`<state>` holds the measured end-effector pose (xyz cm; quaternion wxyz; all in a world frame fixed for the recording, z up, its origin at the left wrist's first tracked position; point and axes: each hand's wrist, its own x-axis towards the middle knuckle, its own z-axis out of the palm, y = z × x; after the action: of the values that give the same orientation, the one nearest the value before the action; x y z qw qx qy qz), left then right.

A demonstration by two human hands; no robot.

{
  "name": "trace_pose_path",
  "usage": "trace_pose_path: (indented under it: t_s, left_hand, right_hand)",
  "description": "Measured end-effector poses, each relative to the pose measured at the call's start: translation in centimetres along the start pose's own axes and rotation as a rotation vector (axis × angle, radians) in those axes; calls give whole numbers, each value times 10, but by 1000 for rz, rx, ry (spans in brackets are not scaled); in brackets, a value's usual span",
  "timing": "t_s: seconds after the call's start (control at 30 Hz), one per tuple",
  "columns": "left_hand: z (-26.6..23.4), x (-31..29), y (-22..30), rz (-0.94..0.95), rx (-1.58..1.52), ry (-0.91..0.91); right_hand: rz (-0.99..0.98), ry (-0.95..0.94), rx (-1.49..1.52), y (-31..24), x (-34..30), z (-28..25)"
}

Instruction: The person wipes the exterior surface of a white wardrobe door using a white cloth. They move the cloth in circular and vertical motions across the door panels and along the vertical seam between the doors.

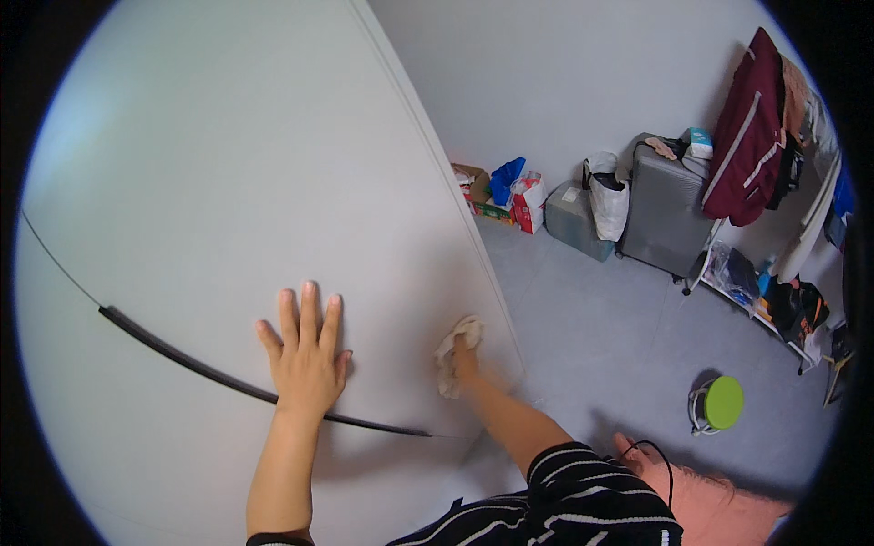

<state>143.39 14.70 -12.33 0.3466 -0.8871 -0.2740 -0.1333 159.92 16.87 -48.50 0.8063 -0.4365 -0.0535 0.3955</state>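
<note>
A tall white cabinet-like front (209,182) fills the left and middle of the view, with a long black strip (191,362) along a seam in it. My left hand (308,359) lies flat on this white surface, fingers spread, with its wrist crossing the strip. Near the right edge of the same front, my right hand (466,359) presses a crumpled beige cloth (447,357) against the surface. That hand is slightly blurred, and the cloth covers part of its fingers.
On the grey floor at right stands a green-topped round stool (724,402). Along the wall are a grey suitcase (669,205), a grey storage box (575,223), a white bag (608,200) and a clothes rack with a maroon jacket (748,136). Pink fluffy fabric (719,510) lies lower right.
</note>
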Motion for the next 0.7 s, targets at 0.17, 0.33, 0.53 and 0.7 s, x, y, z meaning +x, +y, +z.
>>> trace_pose_path:
  t_s: [0.17, 0.33, 0.53, 0.7]
  left_hand:
    - [-15, -14, -26, 183, -241, 155]
    - [-36, -57, -59, 69, -123, 649]
    - [-21, -97, -85, -177, -28, 525]
    - [-10, -109, -80, -140, 73, 469]
  right_hand:
    - [-866, -44, -618, -62, -117, 118]
    - [-1423, -385, -900, -252, -164, 243]
    - [-1436, -392, -936, -202, -180, 242]
    - [-1196, -312, -924, 16, -163, 104]
